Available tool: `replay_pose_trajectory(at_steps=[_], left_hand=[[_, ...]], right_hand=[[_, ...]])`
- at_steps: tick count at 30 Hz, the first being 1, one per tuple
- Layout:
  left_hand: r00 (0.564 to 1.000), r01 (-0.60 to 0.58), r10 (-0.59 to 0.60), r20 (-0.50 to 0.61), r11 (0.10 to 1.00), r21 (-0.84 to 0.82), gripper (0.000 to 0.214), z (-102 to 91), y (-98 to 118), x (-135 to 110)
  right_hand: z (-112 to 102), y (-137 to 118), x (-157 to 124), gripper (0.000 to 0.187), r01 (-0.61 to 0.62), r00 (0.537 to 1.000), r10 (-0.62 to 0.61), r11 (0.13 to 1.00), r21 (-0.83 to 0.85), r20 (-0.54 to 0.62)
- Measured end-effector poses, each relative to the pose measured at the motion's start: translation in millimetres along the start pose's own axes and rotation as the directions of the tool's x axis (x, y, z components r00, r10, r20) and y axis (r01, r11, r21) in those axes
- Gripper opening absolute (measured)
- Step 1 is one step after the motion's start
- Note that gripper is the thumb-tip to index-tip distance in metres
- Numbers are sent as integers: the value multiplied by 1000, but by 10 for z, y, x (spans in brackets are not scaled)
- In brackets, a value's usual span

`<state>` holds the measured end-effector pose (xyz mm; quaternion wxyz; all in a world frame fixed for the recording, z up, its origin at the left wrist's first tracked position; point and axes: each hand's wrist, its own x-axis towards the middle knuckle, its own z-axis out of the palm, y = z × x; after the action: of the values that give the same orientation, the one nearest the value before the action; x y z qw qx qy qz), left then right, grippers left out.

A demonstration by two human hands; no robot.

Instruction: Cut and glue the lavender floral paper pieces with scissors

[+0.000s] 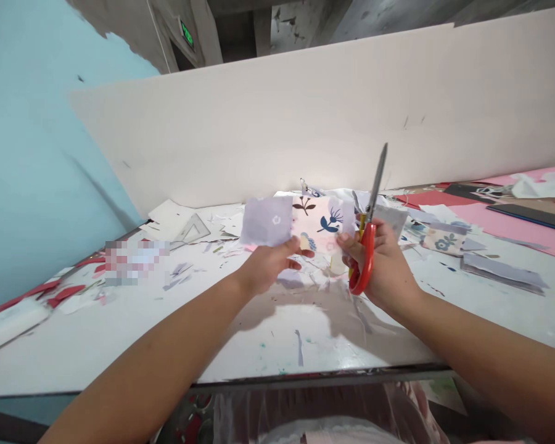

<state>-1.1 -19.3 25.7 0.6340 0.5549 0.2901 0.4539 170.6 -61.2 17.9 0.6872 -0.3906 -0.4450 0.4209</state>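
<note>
the left hand (268, 265) pinches a flowered fabric piece (312, 222), and the right hand (379, 265) closes around red-handled scissors (367, 259) above the bench (305, 345).

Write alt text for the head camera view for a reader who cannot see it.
A person's left hand holds up a piece of flowered fabric while the right hand grips red-handled scissors, blades pointing up. Scraps litter the white table below.
</note>
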Motion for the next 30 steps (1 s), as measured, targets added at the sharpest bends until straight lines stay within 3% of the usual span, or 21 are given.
replay_pose_trajectory(at_steps=[4, 9, 13, 16, 21, 26, 30], left_hand=[[985, -99, 72, -155, 980, -171, 6, -79, 33, 134], [950, -157, 136, -281, 986, -55, 17, -189, 13, 192], [961, -191, 207, -186, 976, 102, 26, -183, -34, 136], [984, -120, 145, -105, 970, 212, 27, -151, -25, 66], [999, -19, 30, -41, 971, 240, 20, -90, 26, -11], [996, -22, -11, 91, 936, 352, 21, -49, 49, -29], [994, -49, 4, 112, 914, 403, 24, -43, 60, -34]], right_hand=[[13, -3, -64, 40, 37, 988, -6, 979, -199, 155], [-20, 25, -93, 36, 195, 945, -119, 952, -234, 303], [-11, -27, -71, 39, 98, 978, -52, 970, -220, 203], [20, -91, -59, 43, 60, 993, -33, 970, -237, 117], [36, -109, -41, 49, 45, 992, -26, 988, -151, 125], [24, -99, -18, 47, -4, 997, 15, 990, -139, 80], [23, -136, -17, 37, -34, 999, 40, 982, -188, 30]])
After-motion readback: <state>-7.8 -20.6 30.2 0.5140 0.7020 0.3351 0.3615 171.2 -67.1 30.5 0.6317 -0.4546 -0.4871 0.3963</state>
